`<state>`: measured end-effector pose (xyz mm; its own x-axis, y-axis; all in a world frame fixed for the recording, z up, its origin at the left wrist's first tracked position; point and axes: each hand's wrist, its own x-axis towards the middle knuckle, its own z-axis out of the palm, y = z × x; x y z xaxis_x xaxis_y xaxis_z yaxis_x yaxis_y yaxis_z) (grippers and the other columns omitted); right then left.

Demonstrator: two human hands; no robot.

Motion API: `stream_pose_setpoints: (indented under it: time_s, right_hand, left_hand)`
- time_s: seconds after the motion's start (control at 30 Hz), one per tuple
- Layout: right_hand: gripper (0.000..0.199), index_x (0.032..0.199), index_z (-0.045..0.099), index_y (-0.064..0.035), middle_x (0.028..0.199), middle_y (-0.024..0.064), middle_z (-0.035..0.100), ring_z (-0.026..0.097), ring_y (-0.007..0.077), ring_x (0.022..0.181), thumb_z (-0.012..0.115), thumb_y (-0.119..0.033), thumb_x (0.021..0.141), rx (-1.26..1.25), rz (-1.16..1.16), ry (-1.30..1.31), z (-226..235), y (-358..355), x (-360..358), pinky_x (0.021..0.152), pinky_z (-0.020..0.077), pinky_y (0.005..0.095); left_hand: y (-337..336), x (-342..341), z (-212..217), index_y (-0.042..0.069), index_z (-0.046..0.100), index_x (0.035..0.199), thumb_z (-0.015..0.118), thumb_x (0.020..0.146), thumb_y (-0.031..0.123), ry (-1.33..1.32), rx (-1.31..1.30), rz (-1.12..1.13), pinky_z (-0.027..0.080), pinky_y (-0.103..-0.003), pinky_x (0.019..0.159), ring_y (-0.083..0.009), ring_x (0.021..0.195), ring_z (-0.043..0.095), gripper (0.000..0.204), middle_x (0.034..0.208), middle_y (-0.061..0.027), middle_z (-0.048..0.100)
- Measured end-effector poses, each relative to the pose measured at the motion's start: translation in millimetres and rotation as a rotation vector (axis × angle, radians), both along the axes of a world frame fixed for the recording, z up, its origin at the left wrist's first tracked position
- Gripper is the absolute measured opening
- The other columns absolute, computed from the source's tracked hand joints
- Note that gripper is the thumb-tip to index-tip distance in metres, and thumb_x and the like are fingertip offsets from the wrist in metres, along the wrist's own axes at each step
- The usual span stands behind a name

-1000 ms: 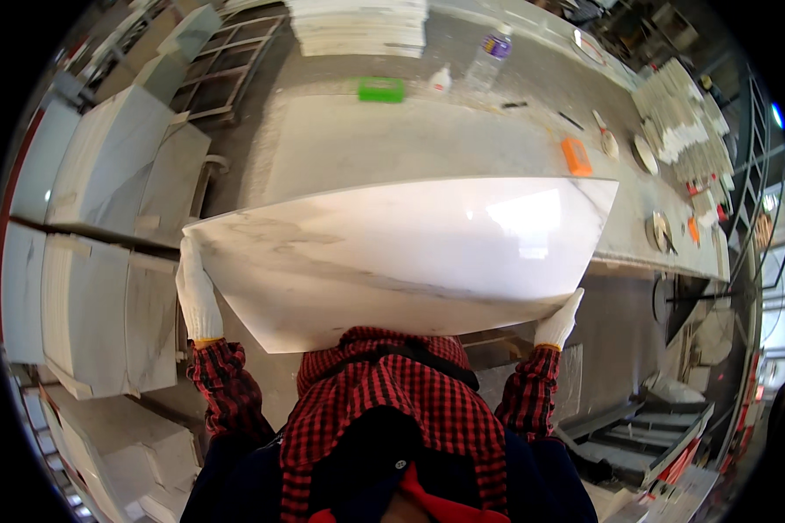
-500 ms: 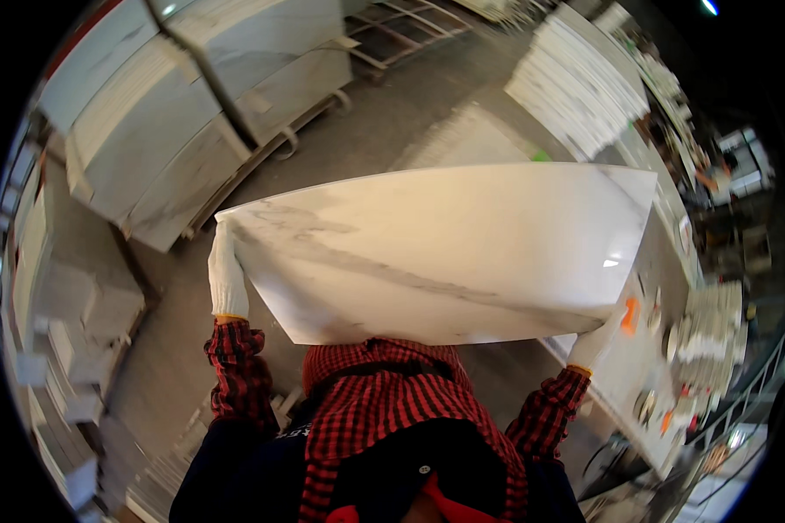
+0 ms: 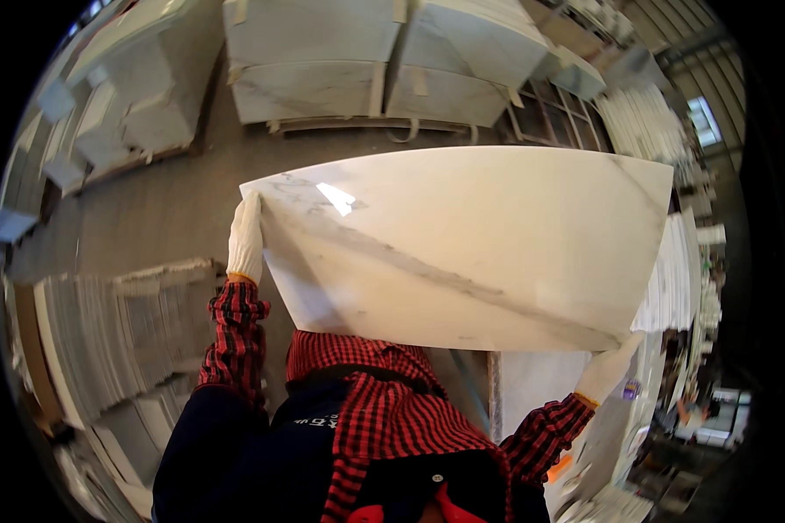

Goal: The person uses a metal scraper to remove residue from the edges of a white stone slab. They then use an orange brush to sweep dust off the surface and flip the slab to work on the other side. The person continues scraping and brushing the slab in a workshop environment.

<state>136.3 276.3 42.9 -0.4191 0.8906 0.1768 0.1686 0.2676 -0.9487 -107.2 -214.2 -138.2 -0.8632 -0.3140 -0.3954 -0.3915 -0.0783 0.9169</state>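
A large glossy white slab with grey marble veining (image 3: 480,253) spans the space in front of my body, its near edge against my red-and-black checked apron (image 3: 358,349). At its left end my left hand (image 3: 246,235), in a white knit glove, grips the edge; the fingers are partly hidden. My right hand (image 3: 610,366), gloved the same way, holds the slab's near right corner, with its fingers mostly out of sight under or behind it. Light reflects off the polished face near the upper left.
Wrapped stacks of marble-patterned slabs (image 3: 310,91) stand on pallets ahead. More slabs (image 3: 122,340) are stacked upright at the left. On the right, beyond the slab, are piled white strips (image 3: 667,279). A pale worktable (image 3: 536,383) lies by my right arm, with an orange item (image 3: 560,468) on it.
My body has turned to the left with the slab still in both hands. The pallet stacks now lie straight ahead, and the worktable has shifted nearer my right side.
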Motion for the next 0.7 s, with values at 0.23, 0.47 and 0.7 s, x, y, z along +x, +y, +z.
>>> stream_pose_setpoints:
  time_s: [0.23,0.47,0.7]
  right_hand:
    - [0.042,0.150,0.036,0.0006,0.108,0.0074,0.061,0.056,0.0135,0.094,0.039,-0.011,0.109,0.405,0.210,-0.398,-14.0,34.2,-37.8,0.076,0.0473,0.0245]
    - [0.055,0.136,0.052,0.0058,0.112,0.0112,0.064,0.062,0.0181,0.095,0.037,-0.041,0.111,0.013,0.253,-0.055,-34.9,44.6,-33.3,0.083,0.0521,0.0313]
    - [0.069,0.133,0.058,0.0028,0.119,0.0125,0.065,0.064,0.0214,0.107,0.038,-0.058,0.106,-0.223,0.065,-0.129,-31.5,35.0,24.6,0.089,0.0532,0.0340]
  left_hand:
    - [-12.5,37.9,-3.7,0.000,0.053,0.140,0.047,0.102,0.056,0.011,-0.096,0.066,0.042,-0.031,0.098,-0.0194,0.113,0.056,0.068,0.127,-0.0102,0.063]
    - [-28.5,46.3,-42.2,-0.002,0.055,0.137,0.049,0.099,0.057,0.005,-0.164,0.015,0.043,-0.030,0.096,-0.0187,0.108,0.057,0.071,0.120,-0.0096,0.065]
    - [-0.7,49.7,-26.8,-0.003,0.055,0.136,0.052,0.098,0.052,-0.067,-0.158,-0.119,0.044,-0.030,0.096,-0.0182,0.107,0.058,0.067,0.118,-0.0092,0.066]
